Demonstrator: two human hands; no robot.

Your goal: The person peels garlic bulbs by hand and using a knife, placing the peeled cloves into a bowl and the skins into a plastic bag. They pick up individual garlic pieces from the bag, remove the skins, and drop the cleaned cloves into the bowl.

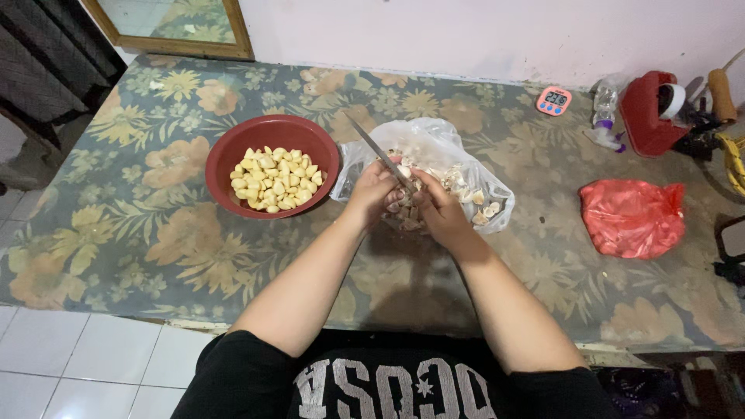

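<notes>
My left hand [373, 188] and my right hand [436, 206] meet over a clear plastic bag [434, 147] of unpeeled garlic and loose skins. A knife [377, 150] rises up and to the left from between them; its handle sits in my right hand. My left hand pinches a garlic clove against the blade; the clove is mostly hidden by my fingers. To the left, a red bowl [233, 151] holds several peeled yellowish garlic cloves [275, 179].
The table wears a floral cloth [132, 209]. A red plastic bag [632, 217] lies at the right. A small pink digital timer [553, 100], a clear bottle [604, 109] and a red container [648, 116] stand at the back right. A framed mirror [174, 27] leans at the back left.
</notes>
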